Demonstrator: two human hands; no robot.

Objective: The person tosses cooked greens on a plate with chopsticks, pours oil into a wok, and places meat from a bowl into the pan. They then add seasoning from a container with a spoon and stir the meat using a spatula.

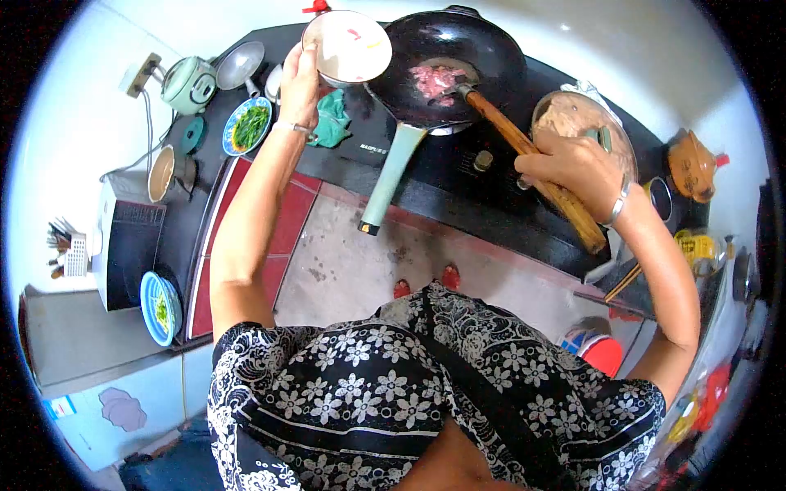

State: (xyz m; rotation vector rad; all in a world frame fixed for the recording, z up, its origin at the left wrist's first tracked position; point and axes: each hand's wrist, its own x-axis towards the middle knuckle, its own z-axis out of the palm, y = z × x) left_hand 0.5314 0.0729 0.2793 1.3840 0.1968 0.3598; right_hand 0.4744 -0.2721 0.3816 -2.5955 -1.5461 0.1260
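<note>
Step in hand: meat lies in the wok, upper centre; judged as working it in the pan, bowl at the ready.
Left hand: grasping the white bowl at its rim, top of frame; a few bits inside.
Right hand: clenched around the wooden-handled tool, its head at the meat.
Next move calls for: a level bowl and a steady tool, in my judgement.
Edges: bowl overlaps the wok's left rim in view; contact cannot be told. Wok handle juts past the counter's front edge, centre.
Room: bare counter strip between green cloth and wok handle; tighter at right, beside the large pan.
</note>
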